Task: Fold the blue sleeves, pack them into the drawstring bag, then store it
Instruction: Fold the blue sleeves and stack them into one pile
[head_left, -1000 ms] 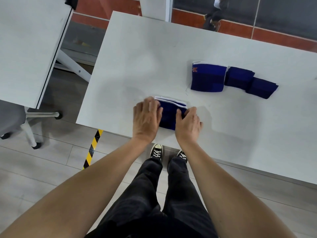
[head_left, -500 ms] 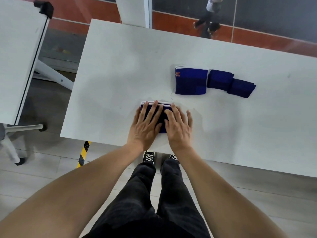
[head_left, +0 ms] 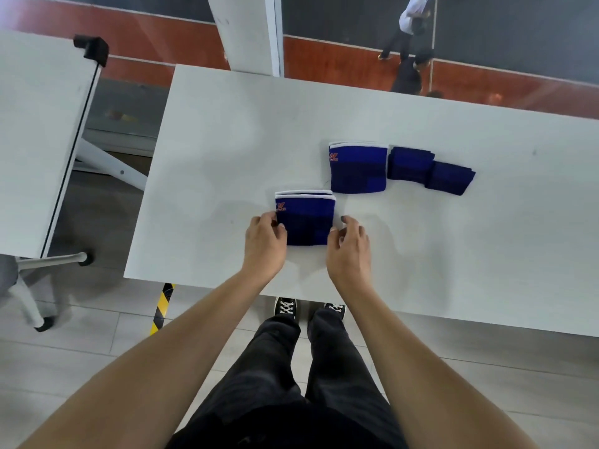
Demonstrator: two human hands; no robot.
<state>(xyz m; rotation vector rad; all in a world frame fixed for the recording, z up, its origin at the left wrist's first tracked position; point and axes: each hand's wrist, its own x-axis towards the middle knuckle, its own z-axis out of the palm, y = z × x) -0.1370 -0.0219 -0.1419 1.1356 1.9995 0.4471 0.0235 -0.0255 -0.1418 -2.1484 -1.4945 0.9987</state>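
A folded blue sleeve (head_left: pixel 306 222) lies flat on the white table (head_left: pixel 453 254) directly between the two hands, its white-edged layers on the side away from the person and a small orange logo at the corner nearest the left hand. The left hand (head_left: pixel 264 243) sits at the sleeve's left edge with its fingers curled; the thumb tip touches that edge, but whether the fingers actually pinch the cloth cannot be told. The right hand (head_left: pixel 350 246) is at the sleeve's right edge, its fingers loosely curled and holding nothing; the thumb lies at the sleeve's edge, and the other fingers are just beside it.

Beyond the right hand, farther out on the table, a second folded sleeve (head_left: pixel 358 167) with the same white edge and logo lies just past the far right corner of the first. Just beside it, farther to the right, are two smaller dark blue folded pieces (head_left: pixel 431 171), one overlapping the other.

Off to the left of the left hand, across a gap of floor, stands another white table (head_left: pixel 35 140). Below the hands, past the table's near edge, are the person's dark trousers and black sneakers (head_left: pixel 287 309).
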